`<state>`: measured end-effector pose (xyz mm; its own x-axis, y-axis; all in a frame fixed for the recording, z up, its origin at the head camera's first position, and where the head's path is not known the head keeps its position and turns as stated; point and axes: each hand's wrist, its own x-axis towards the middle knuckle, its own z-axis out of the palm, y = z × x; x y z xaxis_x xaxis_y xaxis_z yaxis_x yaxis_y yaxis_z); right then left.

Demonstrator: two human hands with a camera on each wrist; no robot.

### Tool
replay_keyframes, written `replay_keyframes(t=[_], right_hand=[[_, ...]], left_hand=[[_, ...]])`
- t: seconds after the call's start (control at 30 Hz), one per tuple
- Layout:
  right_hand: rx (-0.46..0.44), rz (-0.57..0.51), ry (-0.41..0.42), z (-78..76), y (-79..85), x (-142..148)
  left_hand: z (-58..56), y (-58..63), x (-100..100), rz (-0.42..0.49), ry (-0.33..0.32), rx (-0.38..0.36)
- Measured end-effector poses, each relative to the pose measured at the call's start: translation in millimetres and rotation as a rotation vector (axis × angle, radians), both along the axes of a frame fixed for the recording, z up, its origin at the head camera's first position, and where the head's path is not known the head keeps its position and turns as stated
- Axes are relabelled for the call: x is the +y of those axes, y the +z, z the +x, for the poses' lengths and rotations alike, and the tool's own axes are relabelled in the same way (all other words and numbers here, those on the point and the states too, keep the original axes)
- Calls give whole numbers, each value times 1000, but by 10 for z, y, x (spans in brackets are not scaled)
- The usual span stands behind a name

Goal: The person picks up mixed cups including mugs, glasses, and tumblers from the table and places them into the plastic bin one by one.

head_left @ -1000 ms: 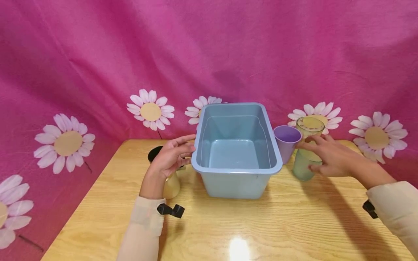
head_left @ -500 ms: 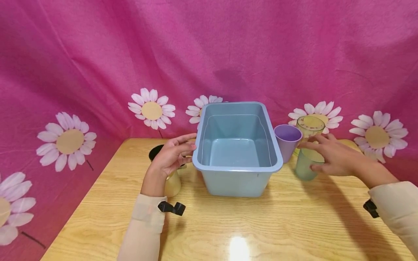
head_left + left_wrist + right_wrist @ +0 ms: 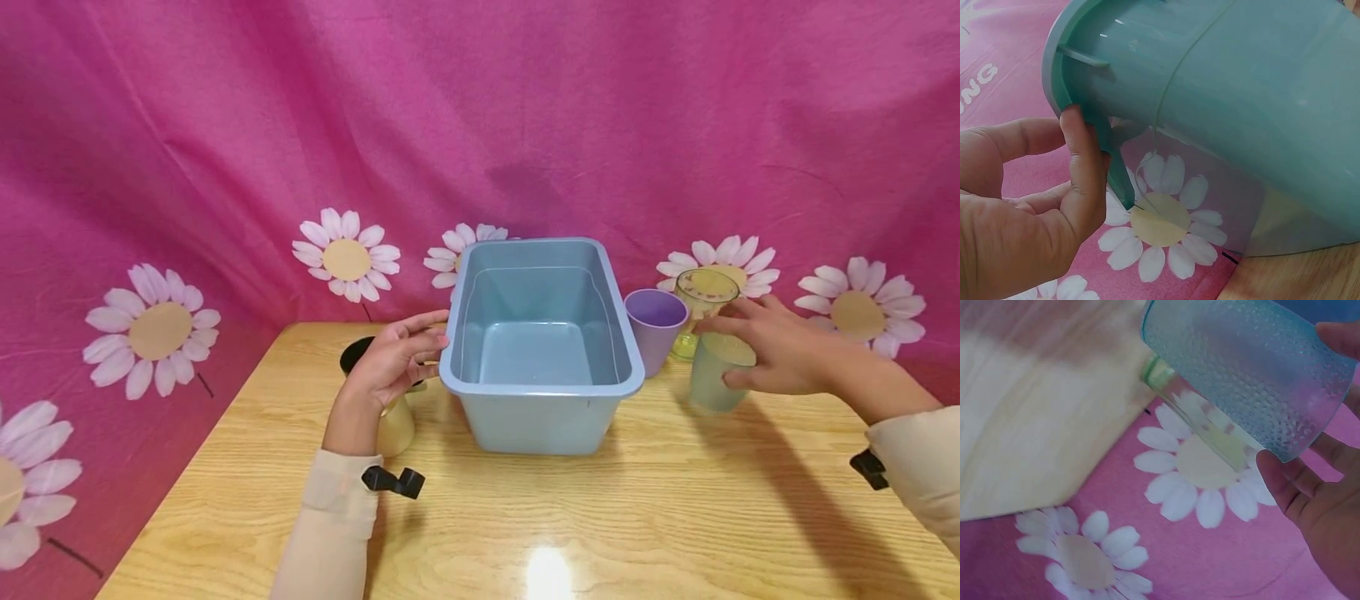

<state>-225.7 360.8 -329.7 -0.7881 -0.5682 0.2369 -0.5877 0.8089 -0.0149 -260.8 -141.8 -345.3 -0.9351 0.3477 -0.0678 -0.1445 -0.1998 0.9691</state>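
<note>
The pale blue tub (image 3: 543,425) stands mid-table. My left hand (image 3: 393,362) touches the outside of its left rim with the fingertips, and the left wrist view shows the fingers (image 3: 1082,140) against that rim. A dark-mouthed cup (image 3: 396,429) is partly hidden behind the left hand. My right hand (image 3: 780,350) grips a frosted, pebbled glass (image 3: 712,383) near its mouth, with thumb and fingers on opposite sides, as the right wrist view (image 3: 1247,375) also shows. Just left of this glass are a purple cup (image 3: 654,333) and a clear yellowish glass (image 3: 686,343).
The wooden table (image 3: 480,525) runs toward me in front of the tub. Close behind it hangs a pink cloth (image 3: 420,125) printed with white daisies, which also covers the left side.
The right hand and the frosted glass have shifted slightly right, away from the purple cup. More of the yellowish glass shows. The left hand and the tub have stayed in place.
</note>
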Motion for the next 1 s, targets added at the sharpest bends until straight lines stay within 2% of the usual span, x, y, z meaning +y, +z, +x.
replay_keyframes(t=[0.4,0.77,0.87,1.0], right_hand=[[-49,83,-98,43,548,-66],[24,78,-50,10,1022,-139],[21,104,-72,9,1145,-201],[37,117,-61,-11,1289,-288]], left_hand=[[-20,-19,4,37,7,-20],[-22,-5,24,46,0,-27],[-19,-13,22,47,1,-26],[-12,-28,14,46,5,-26]])
